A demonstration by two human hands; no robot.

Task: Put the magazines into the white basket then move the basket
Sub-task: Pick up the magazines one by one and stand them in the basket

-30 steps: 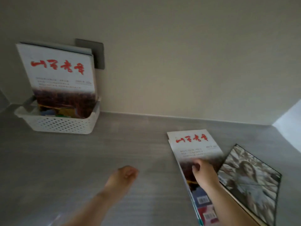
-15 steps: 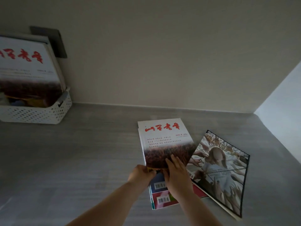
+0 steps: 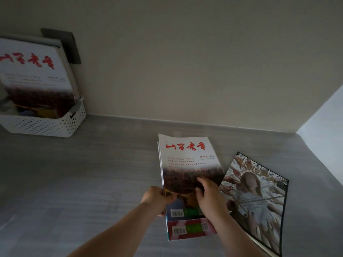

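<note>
At frame centre, my left hand (image 3: pixel 158 198) had joined my right hand (image 3: pixel 209 195); both now pinched the top magazine (image 3: pixel 187 162), lifting for the white basket (image 3: pixel 46 125).

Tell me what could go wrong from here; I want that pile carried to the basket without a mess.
Both hands, left hand and right hand, pinch only the near edge of the red-titled magazines, so loose copies could fan out or slip. The white basket already holds upright magazines leaning on the wall; adding more might topple them.

both hands (image 3: pixel 159 196) (image 3: pixel 208 193) closed in grip
</note>
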